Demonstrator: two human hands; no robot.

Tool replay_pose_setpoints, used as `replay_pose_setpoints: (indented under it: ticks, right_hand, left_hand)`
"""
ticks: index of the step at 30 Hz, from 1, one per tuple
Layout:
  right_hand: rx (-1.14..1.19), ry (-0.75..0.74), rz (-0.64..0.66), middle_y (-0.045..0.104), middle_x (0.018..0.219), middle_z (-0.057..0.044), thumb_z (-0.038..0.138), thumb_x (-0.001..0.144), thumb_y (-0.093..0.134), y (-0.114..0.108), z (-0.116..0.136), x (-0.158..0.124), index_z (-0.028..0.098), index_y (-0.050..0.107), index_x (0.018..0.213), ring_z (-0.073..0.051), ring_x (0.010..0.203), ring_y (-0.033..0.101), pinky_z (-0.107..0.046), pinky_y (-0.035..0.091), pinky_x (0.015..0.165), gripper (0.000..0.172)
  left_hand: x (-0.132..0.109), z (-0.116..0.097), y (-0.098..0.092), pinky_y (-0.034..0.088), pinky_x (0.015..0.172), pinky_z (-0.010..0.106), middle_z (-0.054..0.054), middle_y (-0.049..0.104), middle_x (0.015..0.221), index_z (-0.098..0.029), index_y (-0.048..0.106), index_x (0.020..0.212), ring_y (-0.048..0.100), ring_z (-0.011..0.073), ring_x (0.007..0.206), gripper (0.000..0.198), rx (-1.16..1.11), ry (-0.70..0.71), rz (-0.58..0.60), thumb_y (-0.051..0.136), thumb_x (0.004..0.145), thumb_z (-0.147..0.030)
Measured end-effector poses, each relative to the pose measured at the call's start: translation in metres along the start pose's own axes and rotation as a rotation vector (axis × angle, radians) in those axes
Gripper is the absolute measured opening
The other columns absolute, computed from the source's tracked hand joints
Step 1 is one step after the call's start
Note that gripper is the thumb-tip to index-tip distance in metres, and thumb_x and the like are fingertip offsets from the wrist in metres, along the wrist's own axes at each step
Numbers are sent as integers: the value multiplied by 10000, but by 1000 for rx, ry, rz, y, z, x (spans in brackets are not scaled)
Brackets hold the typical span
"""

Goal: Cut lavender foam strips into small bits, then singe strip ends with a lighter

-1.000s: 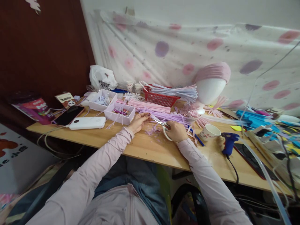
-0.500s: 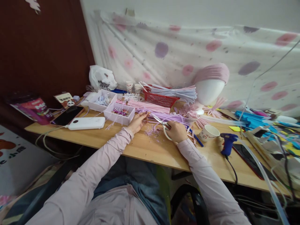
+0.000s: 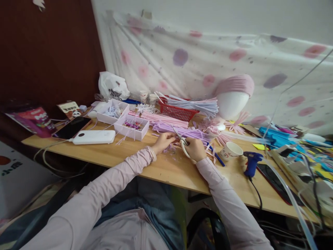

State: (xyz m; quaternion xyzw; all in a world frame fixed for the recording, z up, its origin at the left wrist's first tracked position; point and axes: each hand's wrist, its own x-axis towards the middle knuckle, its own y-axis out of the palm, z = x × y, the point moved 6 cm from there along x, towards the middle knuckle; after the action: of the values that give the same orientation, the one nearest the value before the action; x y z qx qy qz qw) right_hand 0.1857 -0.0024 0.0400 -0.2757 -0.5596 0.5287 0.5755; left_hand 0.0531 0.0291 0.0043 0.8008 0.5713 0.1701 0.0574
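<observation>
My right hand [image 3: 195, 148] is closed around the pale handles of a pair of scissors [image 3: 179, 135], whose blades point up and left. Close to the blades, my left hand [image 3: 164, 141] pinches with thumb and fingers; what it holds is too small to make out. Small purple scraps [image 3: 170, 151] lie on the wood below the hands. Just beyond them is a bundle of purple pipe cleaners [image 3: 179, 129], with pink pipe cleaners [image 3: 165, 119] behind it. A blue pen [image 3: 218, 158] lies to the right of my right hand.
Two white boxes [image 3: 131, 131] and a white power bank [image 3: 93, 137] lie left. A red basket [image 3: 178, 113] of pale pipe cleaners stands behind, beside a white head form [image 3: 230, 104]. On the right are a paper cup [image 3: 231, 151], a blue glue gun [image 3: 252, 163] and a phone [image 3: 275, 182].
My left hand has moved right and slightly down, nearer to my right hand. The scissors have turned a little, with their blades now steeper. The whole view has shifted slightly.
</observation>
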Motion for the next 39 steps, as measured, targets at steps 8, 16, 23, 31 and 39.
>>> replay_pose_setpoints:
  ticks: [8,16,23,31,39]
  right_hand:
    - [-199,3,-14,670,689,-84,441,781,488,-2,1,-1,185,627,690,-166,575,545,-267,226,528,306]
    - [-182,-62,-30,635,728,-72,422,788,487,-1,8,-2,185,555,758,-177,643,543,-266,248,554,248]
    - [-139,-87,-76,591,744,-63,435,771,516,3,6,-2,186,479,795,-180,653,523,-267,277,577,253]
    - [39,-63,-371,494,687,-18,393,763,536,-20,-6,-2,223,380,702,-156,616,429,-265,298,577,238]
    - [224,-97,-643,431,677,21,374,758,584,-40,-15,-12,229,360,723,-137,617,395,-266,325,595,270]
  left_hand:
    - [-9,-8,-3,514,711,332,45,718,730,-132,633,757,665,186,698,87,38,-18,-51,618,696,-191]
    - [-14,-13,-6,517,713,319,39,718,728,-140,606,757,674,189,707,116,11,29,-38,644,655,-182]
    - [-15,-8,-2,519,700,328,69,721,751,-131,596,815,680,199,700,271,44,57,23,727,641,-292]
    - [-11,-33,-23,514,568,243,10,679,647,-144,571,744,643,130,556,285,17,162,-221,722,646,-365]
    - [-19,-92,-11,528,581,225,52,731,797,-161,575,832,683,144,634,236,-165,201,-95,692,691,-309]
